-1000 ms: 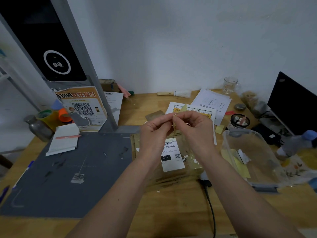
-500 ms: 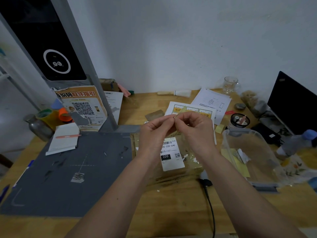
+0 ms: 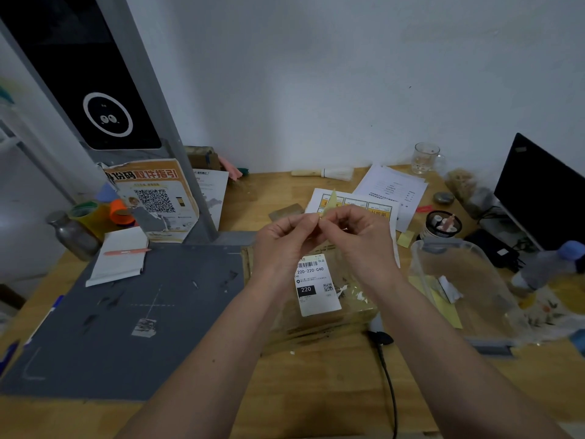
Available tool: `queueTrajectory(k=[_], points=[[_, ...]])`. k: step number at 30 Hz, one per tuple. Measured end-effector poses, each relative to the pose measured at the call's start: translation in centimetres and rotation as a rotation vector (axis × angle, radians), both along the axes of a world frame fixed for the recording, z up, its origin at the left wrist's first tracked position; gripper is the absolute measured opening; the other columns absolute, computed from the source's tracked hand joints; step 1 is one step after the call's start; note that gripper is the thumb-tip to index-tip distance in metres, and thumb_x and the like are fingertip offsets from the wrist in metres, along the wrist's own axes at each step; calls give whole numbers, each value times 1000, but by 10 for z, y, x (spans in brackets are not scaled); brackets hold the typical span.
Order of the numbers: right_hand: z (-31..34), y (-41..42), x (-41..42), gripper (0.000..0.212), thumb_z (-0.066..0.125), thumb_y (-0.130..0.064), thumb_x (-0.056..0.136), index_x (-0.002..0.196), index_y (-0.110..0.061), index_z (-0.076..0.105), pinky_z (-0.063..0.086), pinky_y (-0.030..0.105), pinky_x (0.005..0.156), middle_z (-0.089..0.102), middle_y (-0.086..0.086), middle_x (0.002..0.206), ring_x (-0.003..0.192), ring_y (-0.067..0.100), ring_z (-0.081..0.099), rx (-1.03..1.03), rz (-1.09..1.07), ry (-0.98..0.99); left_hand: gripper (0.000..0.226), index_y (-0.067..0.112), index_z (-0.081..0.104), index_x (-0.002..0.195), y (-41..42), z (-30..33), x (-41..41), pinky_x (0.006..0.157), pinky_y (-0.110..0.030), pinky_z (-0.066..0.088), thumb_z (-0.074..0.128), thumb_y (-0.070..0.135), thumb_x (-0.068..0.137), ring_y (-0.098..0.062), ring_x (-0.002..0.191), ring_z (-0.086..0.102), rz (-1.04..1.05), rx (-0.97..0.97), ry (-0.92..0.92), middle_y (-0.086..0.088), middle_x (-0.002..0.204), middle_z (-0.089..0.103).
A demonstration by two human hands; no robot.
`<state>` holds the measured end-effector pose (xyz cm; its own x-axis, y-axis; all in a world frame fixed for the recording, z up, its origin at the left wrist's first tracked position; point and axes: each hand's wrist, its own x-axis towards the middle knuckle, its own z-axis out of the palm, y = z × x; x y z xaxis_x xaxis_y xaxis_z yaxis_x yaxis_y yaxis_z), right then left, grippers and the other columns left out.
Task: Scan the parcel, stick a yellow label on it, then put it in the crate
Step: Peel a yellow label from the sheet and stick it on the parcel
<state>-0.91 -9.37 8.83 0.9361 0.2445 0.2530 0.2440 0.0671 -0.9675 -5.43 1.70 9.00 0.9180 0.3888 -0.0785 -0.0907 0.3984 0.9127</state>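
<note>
Fingertips of both hands meet just above the parcel, thumbs and forefingers pinched nearly shut on a small yellow label [image 3: 331, 198] whose pointed corner sticks up between them. Left hand [image 3: 285, 240] and right hand [image 3: 359, 237] are almost touching; the other fingers curl loosely inward. It looks as though the label is being peeled from its backing, though the backing itself is too small to make out.

Below the hands the parcel [image 3: 316, 299] lies flat on the wooden table [image 3: 316, 391] — brown, wrapped in shiny film, with a white shipping label [image 3: 318, 285] facing up. Just to its right stands the clear plastic crate [image 3: 459, 286], holding only a few paper scraps.

Likely risks: the thin sticker could fold and stick to itself or to a fingertip, or tear while peeling — and on the glossy film it might go down crooked or cover the barcode
</note>
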Motion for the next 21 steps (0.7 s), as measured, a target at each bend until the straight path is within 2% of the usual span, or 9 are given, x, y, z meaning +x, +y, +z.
queueTrajectory(k=[2,6,8,12,14,18,21], points=[[0,0,1,2,70,-5,77,76,-6,69,55,39,75,68,21,75,72,34,63,18,25,41,8,0,71,84,0,0,0,81,-30,58,66,6,84,-21,80,70,-3,-23,1,-10,79,74],[1,3,2,13,67,-2,76,68,-12,68,50,24,63,62,3,64,61,13,56,109,86,195,9,6,74,79,1,0,-1,80,-29,57,67,9,84,-20,80,66,0,-37,42,-9,79,72],[0,3,3,16,65,-1,76,66,-13,66,47,24,63,60,3,63,60,12,54,149,105,240,13,9,75,74,2,0,-1,74,-25,56,67,9,84,-17,75,66,0,-53,45,-7,76,72],[1,5,0,3,73,-13,74,73,-14,70,50,21,64,67,1,70,63,10,58,124,83,212,8,6,74,76,2,0,-2,77,-25,56,69,9,82,-19,79,70,30,-73,47,-9,79,73],[1,6,-1,5,76,-18,73,75,-15,73,51,19,63,70,-1,70,63,8,61,98,47,195,8,4,74,79,2,0,-2,78,-26,56,70,10,82,-19,80,70,47,-63,52,-10,81,74],[-1,6,0,8,75,-12,77,71,-18,75,51,19,62,73,-1,68,63,7,64,83,-17,207,9,5,74,78,1,-1,-2,70,-21,55,69,11,83,-10,69,69,52,-37,69,-2,70,73],[0,6,-1,7,74,-10,77,71,-15,75,51,21,63,72,1,67,61,9,63,117,1,279,10,4,73,79,0,-2,-1,69,-21,55,68,11,84,-10,70,69,45,-46,70,-3,73,72]])
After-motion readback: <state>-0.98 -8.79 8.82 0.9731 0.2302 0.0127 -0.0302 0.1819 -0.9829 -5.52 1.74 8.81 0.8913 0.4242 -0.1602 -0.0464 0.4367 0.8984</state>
